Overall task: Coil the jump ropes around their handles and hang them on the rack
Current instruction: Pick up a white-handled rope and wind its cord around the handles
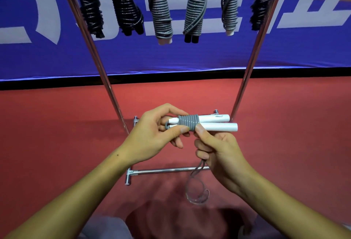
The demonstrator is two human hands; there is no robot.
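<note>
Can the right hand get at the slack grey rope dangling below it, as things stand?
Probably yes. The right hand already has the grey rope running out from under its curled fingers, and the slack hangs free below with nothing across it. The left hand holds the white handles.

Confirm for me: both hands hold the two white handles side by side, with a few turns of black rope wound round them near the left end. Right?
Not quite. In the head view the rope wound round the white handles is grey, not black. The rest stands: the left hand and right hand hold them side by side, with a few turns near the left end.

Both hands, left point(153, 134) and right point(218, 151), pinch, forearms converging.
</note>
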